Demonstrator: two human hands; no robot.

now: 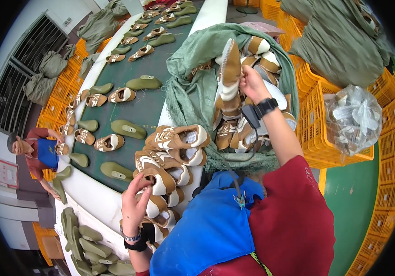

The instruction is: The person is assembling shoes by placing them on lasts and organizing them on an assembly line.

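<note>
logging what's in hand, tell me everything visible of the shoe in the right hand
The shoe is brown and suede-looking, with a pale, ridged-looking sole facing left. It is held steeply upright by the right hand, over shoes in a green cloth sack; whether its lower end touches them is unclear.

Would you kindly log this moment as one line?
Left hand: at stacked sneaker | right hand: holding raised sneaker | below: green sack

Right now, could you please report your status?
Right fingers holding brown shoe at green sack. Left fingers at shoe stack. Other shoes crowd the sack.
</note>
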